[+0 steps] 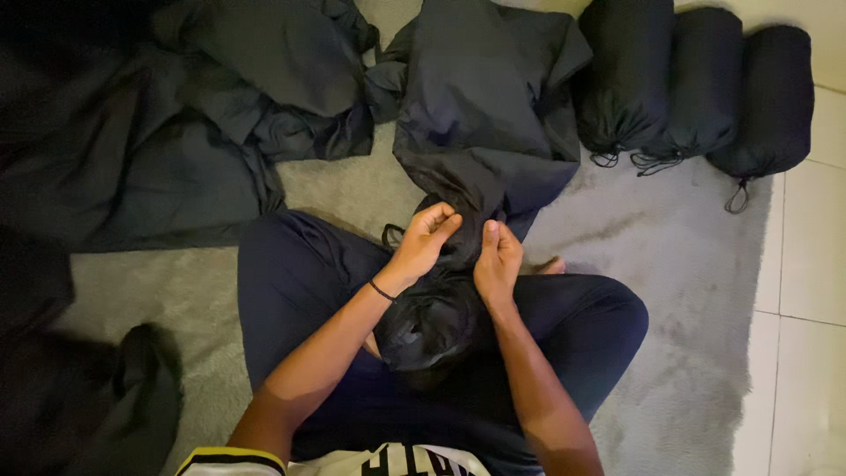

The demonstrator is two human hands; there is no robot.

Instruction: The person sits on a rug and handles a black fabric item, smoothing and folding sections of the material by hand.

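The left hand [425, 240] and the right hand [496, 263] both pinch the dark cloth [480, 123] where it enters a black sack [429, 322], fingers clenched on the fabric. The sack rests in the lap between crossed legs, on a grey rug [670, 256]. Three stuffed sacks [701, 88] lie side by side at the rug's far right. More loose cloth [176, 123] is heaped at left.
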